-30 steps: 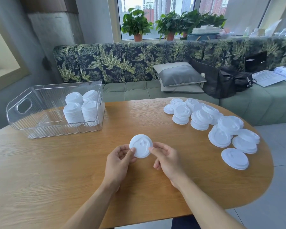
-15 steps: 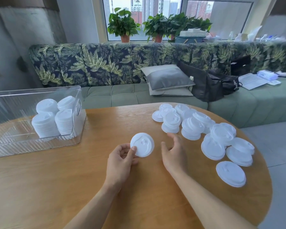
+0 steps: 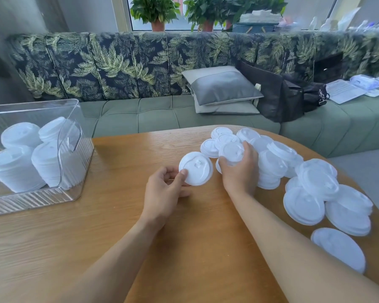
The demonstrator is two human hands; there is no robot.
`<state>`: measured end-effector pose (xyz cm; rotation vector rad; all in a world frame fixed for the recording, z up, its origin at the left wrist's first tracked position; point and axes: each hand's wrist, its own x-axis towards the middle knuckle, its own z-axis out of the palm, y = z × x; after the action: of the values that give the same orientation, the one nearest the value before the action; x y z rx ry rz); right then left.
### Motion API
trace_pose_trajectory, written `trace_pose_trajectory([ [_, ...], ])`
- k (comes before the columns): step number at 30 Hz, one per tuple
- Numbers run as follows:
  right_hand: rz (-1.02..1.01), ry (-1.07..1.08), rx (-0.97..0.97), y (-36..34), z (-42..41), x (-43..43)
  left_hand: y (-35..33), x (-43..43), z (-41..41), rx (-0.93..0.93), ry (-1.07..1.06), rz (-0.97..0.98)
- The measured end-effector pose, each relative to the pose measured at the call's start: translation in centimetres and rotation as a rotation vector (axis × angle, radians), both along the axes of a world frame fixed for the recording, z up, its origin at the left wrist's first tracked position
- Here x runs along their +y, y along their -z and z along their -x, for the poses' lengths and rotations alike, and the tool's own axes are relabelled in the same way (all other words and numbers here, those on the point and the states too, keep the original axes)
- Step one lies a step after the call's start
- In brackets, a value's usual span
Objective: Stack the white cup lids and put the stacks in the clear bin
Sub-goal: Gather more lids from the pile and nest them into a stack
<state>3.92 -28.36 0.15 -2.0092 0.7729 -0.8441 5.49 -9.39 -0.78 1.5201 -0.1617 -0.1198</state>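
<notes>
My left hand [image 3: 164, 189] pinches one white cup lid [image 3: 196, 168] by its near edge, just above the wooden table [image 3: 96, 237]. My right hand [image 3: 241, 169] reaches into the loose pile of white lids [image 3: 311, 189] at the right and closes its fingers around a lid [image 3: 231, 152] at the pile's near-left end. The clear bin [image 3: 31, 110] stands at the left of the table with several stacks of white lids [image 3: 20, 154] inside it.
The pile of lids runs along the table's curved right edge, one lid [image 3: 339, 248] lying close to the rim. Behind the table is a green sofa with cushions [image 3: 221, 88], a black bag [image 3: 280, 95] and papers.
My right hand let go of the held lid and moved right and away into the pile, closing on another lid. My left hand keeps the first lid. The view shifted right.
</notes>
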Motion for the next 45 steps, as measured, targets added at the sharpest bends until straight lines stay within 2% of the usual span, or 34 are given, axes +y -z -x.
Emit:
trace_pose_trajectory([
  [6,-0.018,0.012,-0.017,0.1,0.3,0.1,-0.1,-0.1,-0.2,-0.017,-0.026,0.031],
  [18,0.055,-0.170,-0.111,0.0,7.5,5.3,-0.9,2.5,3.9,0.068,-0.060,0.152],
  [24,-0.056,-0.287,-0.084,-0.6,11.5,9.1,-0.8,5.6,7.5,0.112,-0.046,0.194],
  [28,-0.093,-0.314,-0.125,-0.3,13.8,11.2,-1.2,7.4,10.2,0.134,-0.010,0.203],
  [32,-0.208,-0.339,-0.081,-0.2,15.2,11.7,-1.5,9.1,12.5,0.150,0.004,0.204],
  [39,-0.534,-0.478,0.026,-0.5,17.1,11.5,-1.7,10.3,15.4,0.108,0.021,0.093],
  [45,-0.586,-0.526,0.016,-0.5,17.9,11.4,-1.6,10.2,16.0,0.082,0.006,0.047],
])
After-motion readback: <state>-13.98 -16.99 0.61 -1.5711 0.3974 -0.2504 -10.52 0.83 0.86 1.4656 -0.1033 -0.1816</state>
